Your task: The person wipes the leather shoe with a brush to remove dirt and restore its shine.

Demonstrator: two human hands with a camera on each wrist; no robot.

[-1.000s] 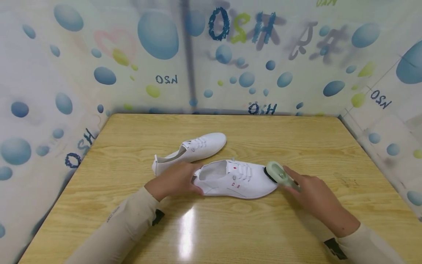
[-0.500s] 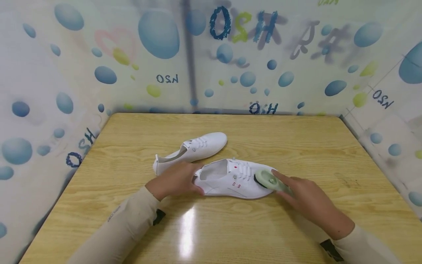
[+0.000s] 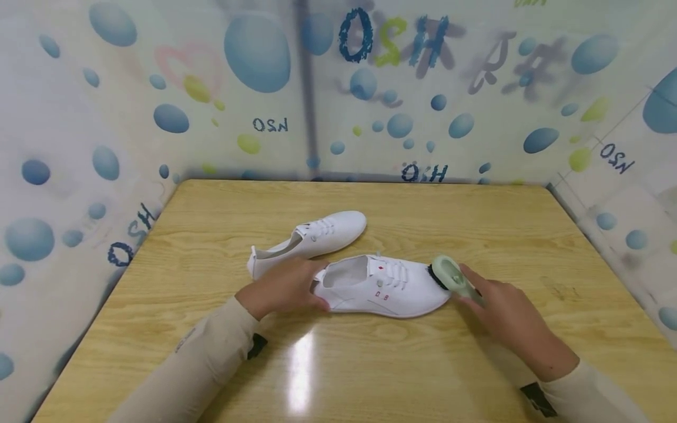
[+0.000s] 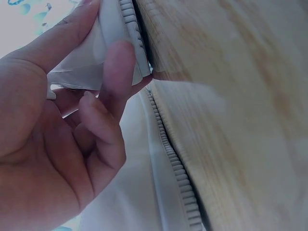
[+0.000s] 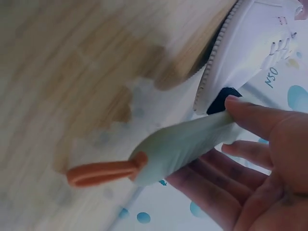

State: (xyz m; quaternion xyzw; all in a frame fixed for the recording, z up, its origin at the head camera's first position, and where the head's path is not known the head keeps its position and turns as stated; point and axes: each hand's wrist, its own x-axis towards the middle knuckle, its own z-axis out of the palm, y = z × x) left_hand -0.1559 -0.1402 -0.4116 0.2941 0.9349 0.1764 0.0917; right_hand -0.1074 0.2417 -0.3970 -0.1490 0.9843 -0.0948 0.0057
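Observation:
A white lace-up shoe [image 3: 365, 294] with small red marks lies on the table, toe to the right. My left hand [image 3: 288, 285] grips its heel; in the left wrist view the thumb and fingers [image 4: 118, 72] pinch the heel above the ribbed sole. With my right hand [image 3: 505, 320] I hold a pale green brush [image 3: 449, 275] by its handle. Its black bristles [image 5: 222, 100] are against the toe of the shoe. An orange loop [image 5: 106, 172] hangs from the handle's end. Behind the left hand lies a second white shoe [image 3: 338, 229], its heel partly hidden.
The wooden table [image 3: 222, 205] spreads around the shoes, with a bright glare streak in front. Its back and sides meet a pale wall covering [image 3: 338, 106] patterned with blue and green dots and lettering.
The brush slid from the toe tip left toward the laces, then back right to the toe tip. My left hand keeps its grip on the heel, and both shoes stay in place.

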